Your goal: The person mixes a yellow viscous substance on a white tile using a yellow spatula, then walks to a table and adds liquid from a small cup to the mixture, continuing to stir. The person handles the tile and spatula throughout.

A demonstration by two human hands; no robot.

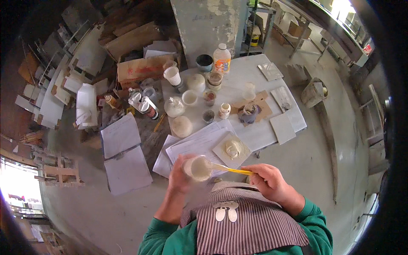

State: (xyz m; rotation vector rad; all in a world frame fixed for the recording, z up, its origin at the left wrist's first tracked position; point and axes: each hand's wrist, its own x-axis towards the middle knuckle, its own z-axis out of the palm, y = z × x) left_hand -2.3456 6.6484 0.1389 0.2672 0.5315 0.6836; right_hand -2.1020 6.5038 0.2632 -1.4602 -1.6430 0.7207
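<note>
My left hand is closed round a pale plastic cup, tilted so that its mouth and whitish inside show. In my right hand is a brush with a yellow handle. The brush's pale, cream-coated end rests at the cup's right rim. Just beyond the hands, on the table's near edge, lies a square white tile with a mound of cream-coloured paste on it. Sheets of paper lie partly under that tile.
Cups, jars and tubs crowd the white table, among them a white bottle and a stained dark pot on cardboard. Flat tiles line its right edge. Left stand an open folder and cardboard boxes; a bucket stands right.
</note>
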